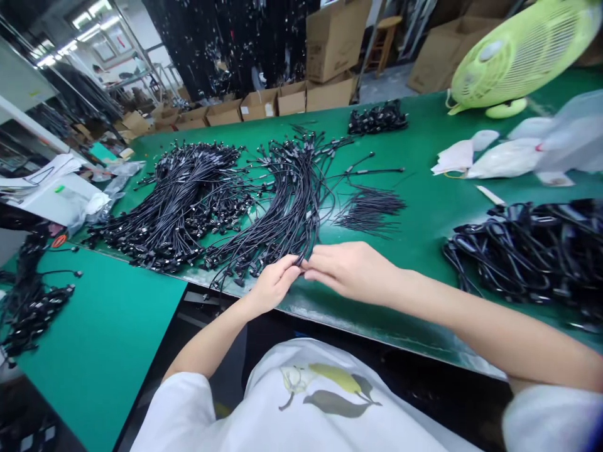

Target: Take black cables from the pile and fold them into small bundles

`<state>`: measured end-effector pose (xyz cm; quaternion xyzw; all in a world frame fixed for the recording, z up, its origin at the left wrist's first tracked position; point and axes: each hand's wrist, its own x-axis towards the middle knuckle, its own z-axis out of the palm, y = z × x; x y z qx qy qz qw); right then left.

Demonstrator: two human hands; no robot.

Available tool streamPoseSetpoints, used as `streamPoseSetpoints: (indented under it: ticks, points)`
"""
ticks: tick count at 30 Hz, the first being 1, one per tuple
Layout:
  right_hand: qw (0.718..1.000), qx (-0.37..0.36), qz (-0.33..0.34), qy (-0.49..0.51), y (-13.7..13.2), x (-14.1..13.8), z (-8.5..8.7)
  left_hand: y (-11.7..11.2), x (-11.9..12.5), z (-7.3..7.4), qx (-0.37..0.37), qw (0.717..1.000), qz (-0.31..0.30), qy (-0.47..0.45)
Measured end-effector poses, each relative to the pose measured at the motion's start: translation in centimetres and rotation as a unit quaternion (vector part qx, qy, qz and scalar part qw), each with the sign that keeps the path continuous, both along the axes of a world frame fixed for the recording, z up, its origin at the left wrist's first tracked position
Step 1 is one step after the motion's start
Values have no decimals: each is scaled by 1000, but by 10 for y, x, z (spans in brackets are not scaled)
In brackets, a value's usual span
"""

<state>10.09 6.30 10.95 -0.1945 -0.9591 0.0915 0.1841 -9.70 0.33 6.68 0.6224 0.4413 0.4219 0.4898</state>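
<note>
My left hand (273, 284) is closed at the table's front edge, its thumb and fingers pinching a black cable (305, 251). Fingertips of my right hand (351, 271) meet it there, pressed together on the same cable. The pinched part is mostly hidden by the fingers. Just beyond my hands lies a loose bundle of black cables (287, 201) with small connectors at their ends. A larger pile of similar cables (183, 194) spreads to its left. Thin black cable ties (370, 209), as they appear, lie in a heap beyond my right hand.
On the green table (424, 251), coiled black cables (532, 251) are heaped at the right. A smaller coiled stack (378, 117) sits at the back, near a yellow-green fan (522, 56) and white plastic bags (513, 157). More cables (35, 301) lie on the left side table.
</note>
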Motion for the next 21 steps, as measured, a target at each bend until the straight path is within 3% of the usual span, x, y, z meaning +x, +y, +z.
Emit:
streamPoseSetpoints:
  ticks: [3, 6, 9, 11, 13, 16, 18, 21]
  points:
    - [975, -126, -78, 167, 21, -3, -12, -1, -2, 5, -64, 991, -19, -114]
    - [911, -279, -98, 289, 26, -14, -37, 5, -3, 7, -122, 948, 37, -292]
    - [828, -441, -108, 330, 15, -31, -60, 11, 6, -1, -179, 918, 75, -345]
    - [766, -491, -142, 389, 6, -41, -69, 13, 15, -11, -224, 907, 84, -347]
    - [704, -533, -143, 446, -1, -48, -72, 13, 23, -20, -247, 884, 110, -380]
    - [618, -624, -84, 472, -5, -48, -66, 11, 26, -26, -244, 846, 140, -452]
    - [572, -675, -57, 462, -6, -42, -59, 8, 24, -26, -258, 852, 102, -444]
    - [528, -697, -84, 477, -7, -37, -47, -1, 23, -28, -249, 899, 35, -359]
